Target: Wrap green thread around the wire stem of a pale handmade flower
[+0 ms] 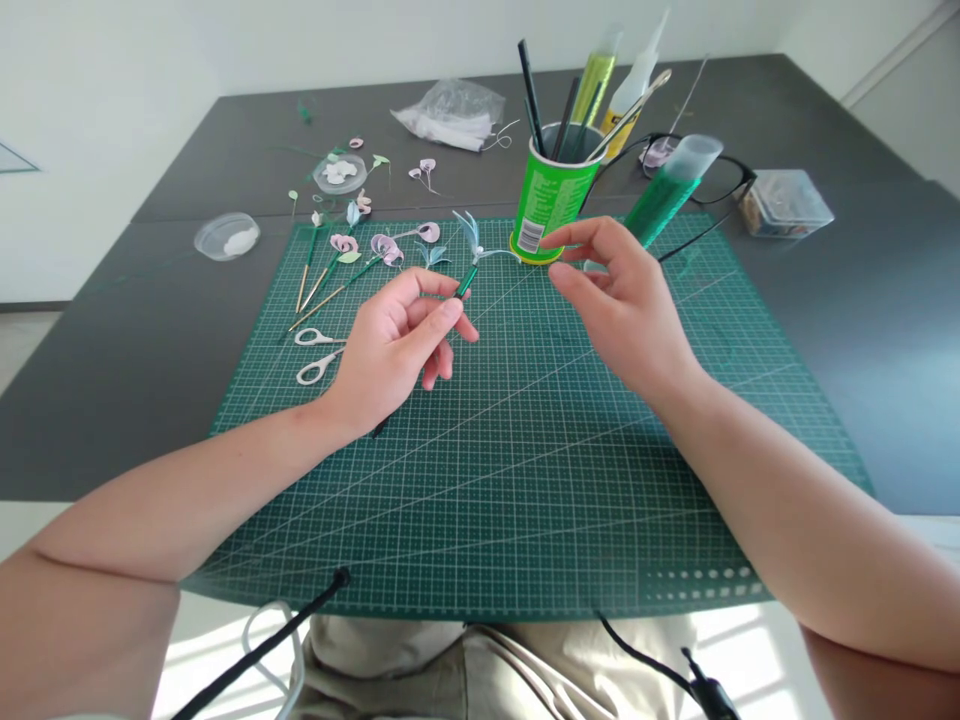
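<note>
So we've got the blue flower [471, 238] up in our left hand [409, 335], thumb and fingers pinched on its green stem [466, 280], petals near our right hand [622, 300]. That one's thumb and index are parted; can't tell if it's holding anything fine. Green can [553, 205] has dark sticks [530, 95] in it, clear dish [208, 240] has white bits [241, 242]. Petals are slim, pale and splayed.
</note>
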Motion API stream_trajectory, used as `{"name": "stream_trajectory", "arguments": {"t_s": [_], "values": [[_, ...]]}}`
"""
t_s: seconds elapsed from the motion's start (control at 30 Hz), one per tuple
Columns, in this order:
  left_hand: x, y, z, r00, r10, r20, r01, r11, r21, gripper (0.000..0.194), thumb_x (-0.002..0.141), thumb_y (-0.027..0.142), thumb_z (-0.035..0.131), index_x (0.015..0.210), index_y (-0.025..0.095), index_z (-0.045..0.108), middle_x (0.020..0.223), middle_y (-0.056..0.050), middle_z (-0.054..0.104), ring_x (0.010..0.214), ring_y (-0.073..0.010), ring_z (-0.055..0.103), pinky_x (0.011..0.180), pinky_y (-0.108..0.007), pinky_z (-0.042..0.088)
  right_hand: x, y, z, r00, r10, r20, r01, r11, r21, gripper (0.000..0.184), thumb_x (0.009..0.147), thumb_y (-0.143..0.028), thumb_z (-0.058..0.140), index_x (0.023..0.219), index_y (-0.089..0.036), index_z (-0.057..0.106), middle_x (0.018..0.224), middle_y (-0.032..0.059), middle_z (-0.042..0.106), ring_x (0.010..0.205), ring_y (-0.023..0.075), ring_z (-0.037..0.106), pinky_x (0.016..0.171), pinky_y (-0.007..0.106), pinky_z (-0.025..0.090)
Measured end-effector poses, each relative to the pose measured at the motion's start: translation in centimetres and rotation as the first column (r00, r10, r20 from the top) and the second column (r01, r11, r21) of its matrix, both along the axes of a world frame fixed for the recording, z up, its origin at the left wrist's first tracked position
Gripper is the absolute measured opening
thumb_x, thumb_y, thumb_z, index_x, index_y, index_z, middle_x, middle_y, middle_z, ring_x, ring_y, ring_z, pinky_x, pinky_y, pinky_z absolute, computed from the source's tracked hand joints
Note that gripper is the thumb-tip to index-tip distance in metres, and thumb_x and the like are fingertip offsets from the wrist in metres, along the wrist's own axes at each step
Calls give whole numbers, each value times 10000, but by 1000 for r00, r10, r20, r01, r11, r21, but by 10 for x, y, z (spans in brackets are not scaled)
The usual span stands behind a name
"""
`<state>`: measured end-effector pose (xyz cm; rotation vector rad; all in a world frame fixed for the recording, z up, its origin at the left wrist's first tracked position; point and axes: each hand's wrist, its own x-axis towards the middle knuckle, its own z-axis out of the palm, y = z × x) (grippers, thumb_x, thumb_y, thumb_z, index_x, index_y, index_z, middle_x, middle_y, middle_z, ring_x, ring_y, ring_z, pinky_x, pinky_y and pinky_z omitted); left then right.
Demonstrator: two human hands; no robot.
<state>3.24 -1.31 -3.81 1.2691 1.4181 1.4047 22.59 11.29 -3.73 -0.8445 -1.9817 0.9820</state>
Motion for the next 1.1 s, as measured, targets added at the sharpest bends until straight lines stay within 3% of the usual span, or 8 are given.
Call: {"name": "stream_trajectory", "arguments": {"t_s": [0.2, 0.4, 0.53, 0.6, 0.7, 0.8, 0.9, 1.1], "values": [[1, -1, -1, 1000, -19, 21, 19, 1000, -18, 146, 979, 289, 680, 1040, 202, 581, 802, 6, 764, 431, -70, 582, 332, -173, 402, 0, 0, -1, 980, 190, -63, -197, 969, -147, 254, 947, -150, 596, 1140, -244, 731, 1316, 63, 739, 1277, 259, 646, 1166, 472, 480], [2, -2, -2, 999, -41, 10, 42, 998, -36, 142, 997, 292, 656, 1067, 189, 589, 819, 6, 760, 459, -69, 604, 347, -160, 424, 1, -10, -1, 858, 452, -244, -509, 690, -514, 365, 933, -250, 666, 1289, -256, 743, 1451, 23, 718, 1451, 262, 587, 1277, 492, 387], [1, -2, -2, 999, -52, 12, 53, 996, -68, 152, 998, 298, 651, 1081, 195, 575, 794, 16, 751, 432, -68, 583, 327, -162, 393, 0, -15, 5, 820, 470, -327, -567, 584, -581, 303, 982, -282, 669, 1267, -194, 722, 1149, 51, 810, 1135, 193, 738, 1098, 373, 524], [1, -1, -1, 999, -49, 12, 50, 995, -84, 156, 996, 300, 648, 1081, 197, 567, 801, 12, 757, 423, -65, 573, 320, -160, 377, -1, -15, 8, 828, 472, -302, -552, 591, -588, 274, 1018, -272, 635, 1257, -160, 709, 871, 15, 758, 800, 129, 695, 782, 273, 560], [2, -1, -1, 999, -45, 6, 46, 995, -89, 143, 997, 287, 642, 1073, 195, 564, 808, 12, 761, 419, -57, 557, 319, -155, 358, -2, -15, 11, 871, 462, -166, -466, 674, -573, 234, 1061, -270, 580, 1206, -143, 712, 574, -80, 462, 509, 80, 387, 467, 226, 303], [2, -1, -1, 999, -40, -4, 40, 995, -88, 132, 995, 271, 639, 1072, 192, 565, 798, 14, 760, 421, -55, 544, 327, -155, 360, -2, -17, 12, 897, 441, 1, -384, 781, -492, 199, 1067, -281, 577, 1078, -149, 725, 525, -101, 318, 475, 77, 248, 428, 248, 185], [2, -1, -2, 999, -38, -15, 37, 995, -90, 143, 994, 285, 644, 1070, 192, 566, 805, 5, 770, 428, -60, 541, 337, -161, 371, -1, -19, 13, 898, 432, 85, -380, 858, -345, 210, 1046, -261, 596, 959, -154, 754, 512, -88, 328, 466, 70, 216, 431, 268, 147], [0, 1, -1, 995, -48, -93, 31, 984, -174, 172, 963, 309, 679, 1044, 189, 585, 771, 6, 760, 453, -73, 535, 375, -181, 373, 3, -23, 14, 877, 464, 122, -462, 886, -47, 238, 988, -253, 669, 869, -148, 846, 546, -46, 477, 517, 61, 306, 489, 257, 233]]}}
